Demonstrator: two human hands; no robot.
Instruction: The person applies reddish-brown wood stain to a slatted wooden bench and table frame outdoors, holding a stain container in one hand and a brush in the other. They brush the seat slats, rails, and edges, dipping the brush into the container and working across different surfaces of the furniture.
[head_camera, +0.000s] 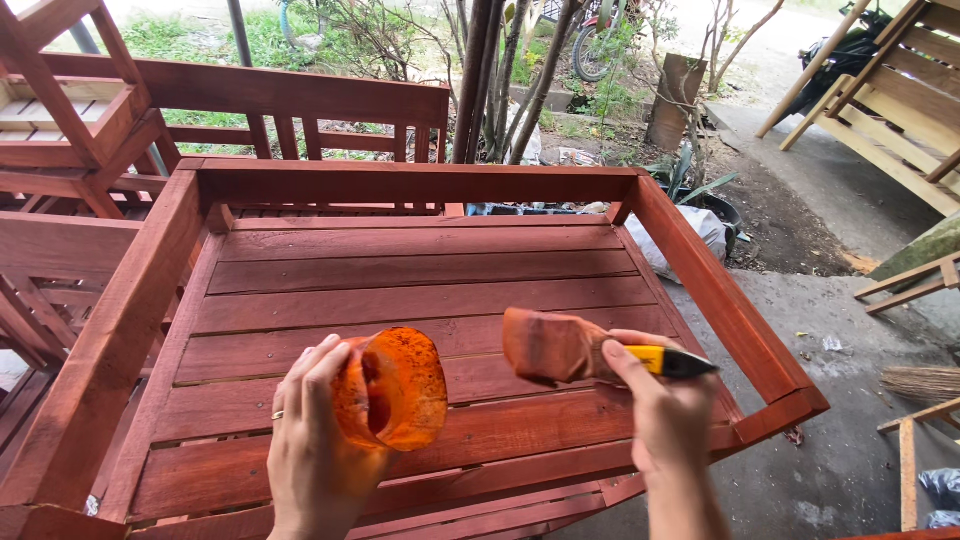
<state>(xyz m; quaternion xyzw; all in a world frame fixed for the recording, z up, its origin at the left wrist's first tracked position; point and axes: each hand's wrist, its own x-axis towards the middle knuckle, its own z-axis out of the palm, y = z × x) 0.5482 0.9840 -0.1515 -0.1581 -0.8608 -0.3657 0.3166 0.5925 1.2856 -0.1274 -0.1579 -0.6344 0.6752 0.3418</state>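
Note:
My left hand (312, 440) grips an orange, stain-coated plastic container (392, 388), tilted so its opening faces me, over the near end of a red-brown stained wooden slatted frame (420, 270). My right hand (665, 405) holds a wide paintbrush (560, 347) with a yellow and black handle; its stained bristles point left, a short gap from the container. Both hands hover just above the frame's near slats.
More stained wooden frames (90, 150) stand stacked at the left and behind. Unstained pale wooden pieces (900, 90) lean at the top right. A white sack (700, 230) lies beyond the frame's right rail, and a broom head (920, 383) rests on the concrete floor at right.

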